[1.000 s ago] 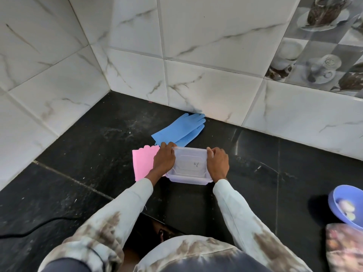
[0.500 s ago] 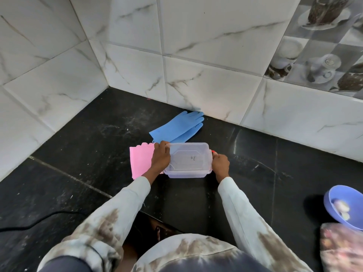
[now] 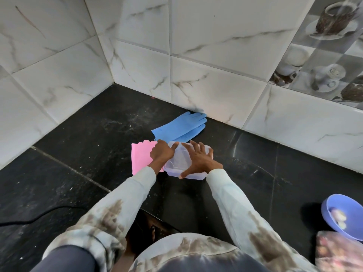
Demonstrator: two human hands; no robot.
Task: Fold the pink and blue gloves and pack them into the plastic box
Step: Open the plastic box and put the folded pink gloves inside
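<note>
Right hand (image 3: 198,160) flat, fingers spread on box (image 3: 177,169) lid; left hand (image 3: 163,153) grips its left end, over pink glove (image 3: 140,159).

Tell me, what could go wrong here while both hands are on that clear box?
The plastic box rests partly on the pink glove, so pulling that glove free may drag or tip the box. The right hand presses flat on the lid while the left hand holds the edge; on the smooth black counter the box could slide. The blue gloves lie behind, untouched and unfolded.
</note>
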